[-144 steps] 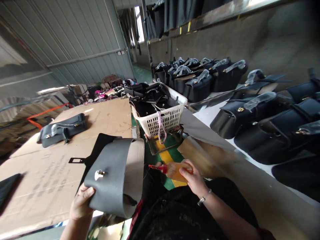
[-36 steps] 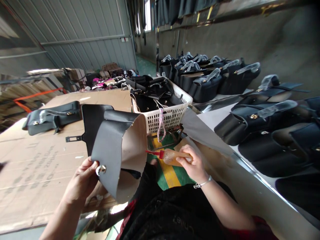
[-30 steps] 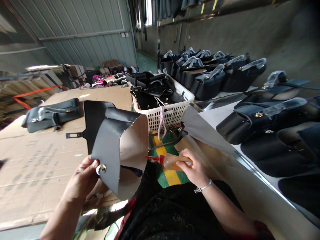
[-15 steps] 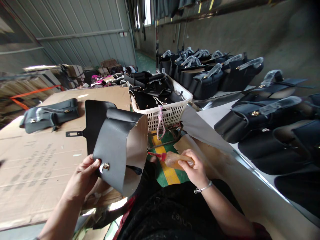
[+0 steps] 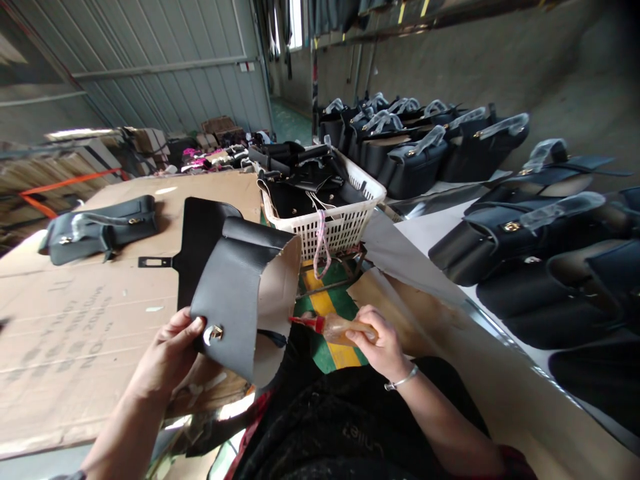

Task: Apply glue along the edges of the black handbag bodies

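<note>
My left hand pinches the lower left of a black bag piece between thumb and fingers, beside its small gold clasp. The piece is folded open, with its beige inside facing right and a black flap with a slotted strap reaching left. My right hand is wrapped round a yellowish bottle with a red nozzle. The nozzle's tip is at the right edge of the piece; whether it touches cannot be made out.
Cardboard covers the table at left, where a finished-looking black bag lies. Ahead stands a white basket holding black pieces. Rows of black bags with wrapped handles fill the right side.
The bottle in my right hand has moved left and slightly down along the piece's edge. The bag piece in my left hand has shifted slightly right.
</note>
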`<action>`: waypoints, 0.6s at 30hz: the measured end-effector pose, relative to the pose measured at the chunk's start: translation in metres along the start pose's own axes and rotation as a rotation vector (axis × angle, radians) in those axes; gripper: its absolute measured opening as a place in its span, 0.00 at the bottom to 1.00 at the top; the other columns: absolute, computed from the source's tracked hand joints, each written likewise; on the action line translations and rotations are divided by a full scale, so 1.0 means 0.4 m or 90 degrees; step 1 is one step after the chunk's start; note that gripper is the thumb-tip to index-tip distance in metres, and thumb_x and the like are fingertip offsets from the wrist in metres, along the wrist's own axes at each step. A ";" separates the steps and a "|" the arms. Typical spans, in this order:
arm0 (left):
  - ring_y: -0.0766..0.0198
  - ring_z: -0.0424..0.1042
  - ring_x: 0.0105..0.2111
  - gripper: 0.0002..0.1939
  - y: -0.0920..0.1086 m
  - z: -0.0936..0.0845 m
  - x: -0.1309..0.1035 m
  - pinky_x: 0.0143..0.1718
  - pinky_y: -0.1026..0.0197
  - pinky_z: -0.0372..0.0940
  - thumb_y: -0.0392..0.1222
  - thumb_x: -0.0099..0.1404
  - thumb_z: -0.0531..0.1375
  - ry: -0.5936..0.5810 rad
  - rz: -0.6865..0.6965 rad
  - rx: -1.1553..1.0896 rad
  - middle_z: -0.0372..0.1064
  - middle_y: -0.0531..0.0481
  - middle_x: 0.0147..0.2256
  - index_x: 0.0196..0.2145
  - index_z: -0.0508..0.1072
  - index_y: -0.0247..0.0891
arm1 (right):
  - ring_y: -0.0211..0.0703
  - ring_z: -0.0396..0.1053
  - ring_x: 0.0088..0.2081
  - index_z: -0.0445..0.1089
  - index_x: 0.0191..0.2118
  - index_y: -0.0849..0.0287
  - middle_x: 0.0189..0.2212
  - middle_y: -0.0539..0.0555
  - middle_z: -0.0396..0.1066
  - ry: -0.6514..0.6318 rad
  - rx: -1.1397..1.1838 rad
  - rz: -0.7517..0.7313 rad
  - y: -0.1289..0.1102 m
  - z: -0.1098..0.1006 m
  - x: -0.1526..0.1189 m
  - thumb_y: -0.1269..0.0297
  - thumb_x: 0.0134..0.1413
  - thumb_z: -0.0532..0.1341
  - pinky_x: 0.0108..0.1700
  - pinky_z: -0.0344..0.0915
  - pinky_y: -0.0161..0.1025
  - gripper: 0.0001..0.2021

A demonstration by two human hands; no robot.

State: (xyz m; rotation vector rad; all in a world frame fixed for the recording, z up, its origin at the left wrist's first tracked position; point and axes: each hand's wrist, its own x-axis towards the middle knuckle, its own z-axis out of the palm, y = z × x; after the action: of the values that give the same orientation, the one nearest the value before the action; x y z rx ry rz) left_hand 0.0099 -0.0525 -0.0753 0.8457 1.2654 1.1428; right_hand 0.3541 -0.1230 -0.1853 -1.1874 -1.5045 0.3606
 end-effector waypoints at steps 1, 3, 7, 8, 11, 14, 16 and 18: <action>0.68 0.65 0.21 0.20 0.001 0.003 -0.001 0.22 0.69 0.65 0.47 0.34 0.79 0.000 0.000 0.004 0.70 0.51 0.21 0.24 0.78 0.38 | 0.42 0.67 0.30 0.63 0.30 0.55 0.27 0.50 0.64 0.011 -0.005 0.001 0.002 -0.003 -0.003 0.68 0.56 0.64 0.32 0.65 0.38 0.08; 0.68 0.66 0.21 0.21 0.004 0.006 -0.003 0.23 0.69 0.65 0.48 0.33 0.79 0.003 0.003 0.007 0.71 0.51 0.21 0.24 0.78 0.38 | 0.42 0.66 0.30 0.63 0.30 0.55 0.28 0.50 0.64 0.044 -0.013 0.010 0.007 -0.008 -0.002 0.67 0.55 0.64 0.32 0.65 0.37 0.08; 0.68 0.66 0.22 0.21 0.007 0.001 -0.005 0.23 0.69 0.65 0.48 0.35 0.78 0.003 0.004 0.010 0.70 0.51 0.21 0.24 0.77 0.38 | 0.42 0.66 0.30 0.64 0.31 0.55 0.28 0.49 0.64 0.093 0.024 0.052 0.013 -0.006 0.015 0.65 0.56 0.63 0.33 0.65 0.37 0.07; 0.67 0.66 0.22 0.21 0.007 -0.001 -0.005 0.24 0.69 0.65 0.48 0.35 0.78 0.003 0.003 0.013 0.71 0.51 0.22 0.25 0.78 0.38 | 0.42 0.66 0.31 0.64 0.31 0.54 0.28 0.49 0.64 0.095 0.041 0.066 0.013 -0.002 0.019 0.64 0.56 0.63 0.33 0.65 0.38 0.06; 0.67 0.67 0.23 0.22 0.004 -0.004 -0.005 0.25 0.69 0.66 0.48 0.36 0.78 0.007 -0.006 0.011 0.72 0.51 0.23 0.28 0.78 0.39 | 0.43 0.65 0.32 0.65 0.32 0.54 0.28 0.49 0.64 0.093 0.079 0.118 0.019 0.016 0.029 0.61 0.55 0.63 0.34 0.64 0.38 0.07; 0.67 0.68 0.24 0.22 0.001 0.001 -0.007 0.25 0.68 0.66 0.47 0.36 0.78 0.005 -0.024 -0.007 0.73 0.51 0.24 0.29 0.77 0.39 | 0.42 0.63 0.29 0.65 0.30 0.54 0.26 0.48 0.63 0.091 0.100 0.192 0.032 0.034 0.027 0.59 0.52 0.64 0.33 0.63 0.37 0.08; 0.66 0.68 0.23 0.23 0.001 0.004 -0.012 0.24 0.67 0.67 0.47 0.35 0.79 0.008 -0.037 -0.013 0.73 0.52 0.24 0.28 0.77 0.39 | 0.40 0.62 0.27 0.64 0.29 0.54 0.24 0.46 0.61 0.078 0.125 0.249 0.042 0.044 0.016 0.58 0.49 0.65 0.31 0.62 0.37 0.09; 0.65 0.69 0.23 0.24 0.003 0.003 -0.023 0.25 0.66 0.68 0.46 0.35 0.79 0.009 -0.047 -0.015 0.73 0.51 0.24 0.29 0.76 0.38 | 0.39 0.60 0.26 0.64 0.28 0.55 0.23 0.45 0.60 0.058 0.164 0.304 0.050 0.056 -0.003 0.58 0.47 0.65 0.30 0.61 0.36 0.10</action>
State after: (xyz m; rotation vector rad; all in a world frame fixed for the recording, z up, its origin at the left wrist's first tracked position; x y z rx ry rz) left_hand 0.0117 -0.0607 -0.0716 0.7683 1.2828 1.1041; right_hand 0.3437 -0.1067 -0.2083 -1.3254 -1.0460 0.7853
